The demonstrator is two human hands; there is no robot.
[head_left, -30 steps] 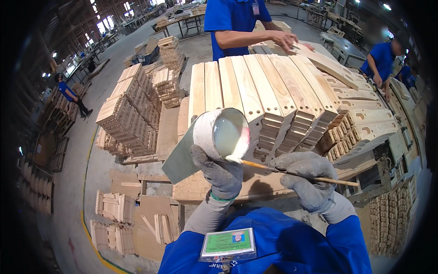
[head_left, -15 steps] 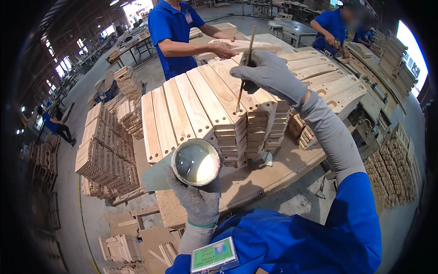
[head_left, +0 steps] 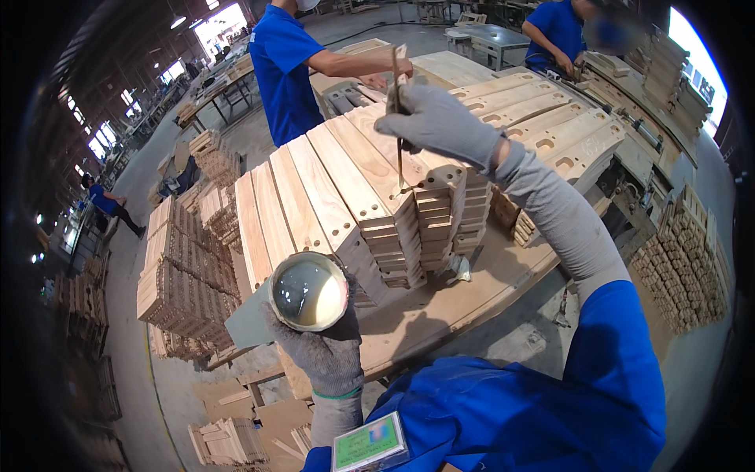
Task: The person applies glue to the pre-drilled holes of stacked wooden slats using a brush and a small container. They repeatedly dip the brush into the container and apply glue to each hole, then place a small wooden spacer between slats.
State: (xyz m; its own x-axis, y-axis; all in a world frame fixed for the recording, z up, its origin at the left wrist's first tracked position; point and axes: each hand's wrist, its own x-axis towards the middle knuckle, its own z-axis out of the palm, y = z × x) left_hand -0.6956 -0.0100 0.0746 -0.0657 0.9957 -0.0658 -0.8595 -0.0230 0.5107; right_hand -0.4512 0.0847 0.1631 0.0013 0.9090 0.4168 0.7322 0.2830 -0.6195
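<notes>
So, both my hands are busy, each in a grey knit glove. The left hand (head_left: 318, 350) is wrapped around a round cup (head_left: 343, 293) of milky, pale liquid, held up over the near left corner of the surface (head_left: 487, 283). A flat grey-green piece (head_left: 248, 321) pokes out to the left from behind the cup — can't tell if I'm gripping that as well. The right hand (head_left: 444, 126) has thumb and fingers closed on a thin stick (head_left: 400, 167), pretty much upright, with its lower tip down at the drilled holes in the near end of a plank (head_left: 358, 153). Whether the tip is actually inside a hole, I can't make out.

That plank is on top of a row of stacked pale wood, holed ends facing the surface's near edge. Off toward the right edge there are curved boards (head_left: 543, 130) with slots in them. A crumpled whitish scrap (head_left: 461, 269) sits by the foot of the stacks, on the near edge's side. Across the far edge, a co-worker (head_left: 287, 75) in a blue shirt has their arms stretched out over the wood — more bundled pieces (head_left: 185, 271) are piled up beyond the left edge.
</notes>
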